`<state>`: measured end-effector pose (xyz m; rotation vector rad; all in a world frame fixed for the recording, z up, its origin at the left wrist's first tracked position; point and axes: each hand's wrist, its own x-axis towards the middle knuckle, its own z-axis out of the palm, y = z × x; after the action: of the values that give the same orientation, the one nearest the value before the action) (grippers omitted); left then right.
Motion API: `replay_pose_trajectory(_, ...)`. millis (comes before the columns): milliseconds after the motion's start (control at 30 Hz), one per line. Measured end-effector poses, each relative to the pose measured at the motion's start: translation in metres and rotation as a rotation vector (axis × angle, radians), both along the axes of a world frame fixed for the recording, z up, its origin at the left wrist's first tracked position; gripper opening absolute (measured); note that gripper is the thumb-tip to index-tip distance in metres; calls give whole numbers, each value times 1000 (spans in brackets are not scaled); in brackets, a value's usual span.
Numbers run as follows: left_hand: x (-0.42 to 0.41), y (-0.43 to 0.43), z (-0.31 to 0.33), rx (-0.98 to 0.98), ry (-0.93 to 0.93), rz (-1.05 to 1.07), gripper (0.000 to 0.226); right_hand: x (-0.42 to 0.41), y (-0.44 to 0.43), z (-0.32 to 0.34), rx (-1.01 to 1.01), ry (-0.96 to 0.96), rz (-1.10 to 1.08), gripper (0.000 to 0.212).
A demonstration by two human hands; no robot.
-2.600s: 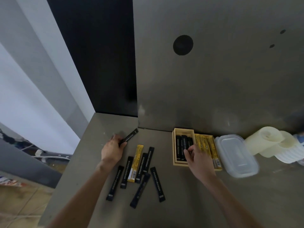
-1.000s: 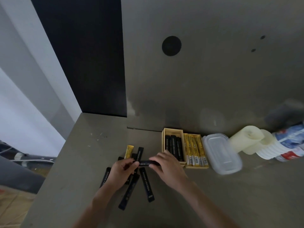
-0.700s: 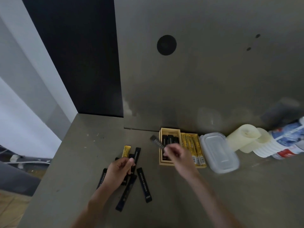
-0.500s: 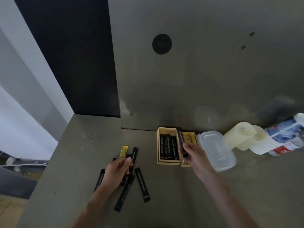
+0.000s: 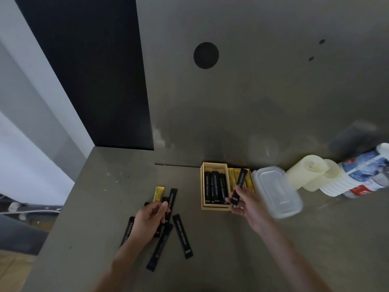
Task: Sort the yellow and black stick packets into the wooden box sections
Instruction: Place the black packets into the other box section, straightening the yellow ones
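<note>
Pinching black packet (image 5: 239, 185) over wooden box (image 5: 214, 207) rim, right hand (image 5: 251, 205); left hand (image 5: 147, 222) on loose packets (image 5: 182, 236), grip unclear.

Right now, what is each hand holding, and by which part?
The right hand pinches a black packet near its lower end. The left hand rests on the loose black packets; whether it grips one cannot be told.
</note>
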<state>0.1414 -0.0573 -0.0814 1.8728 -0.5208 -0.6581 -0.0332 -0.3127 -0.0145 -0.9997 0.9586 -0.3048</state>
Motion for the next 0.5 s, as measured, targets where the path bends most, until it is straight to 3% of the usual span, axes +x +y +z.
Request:
replay_pose_trajectory(133,0,1,0,11,-17,-7,26,4,-3,-3,-179,160,14,26)
replay_pose_trajectory(333,0,1,1,13,-12,-9,27,19,-3,1,-977,535,341,22)
replay_pose_trajectory(400,0,0,2,12,-6,-5,27,25,-1,-2,-1078,578,371,10)
replay_pose_trajectory(500,1,-1,1,20,-6,5,26,32,4,-11,-1208,662,376,15)
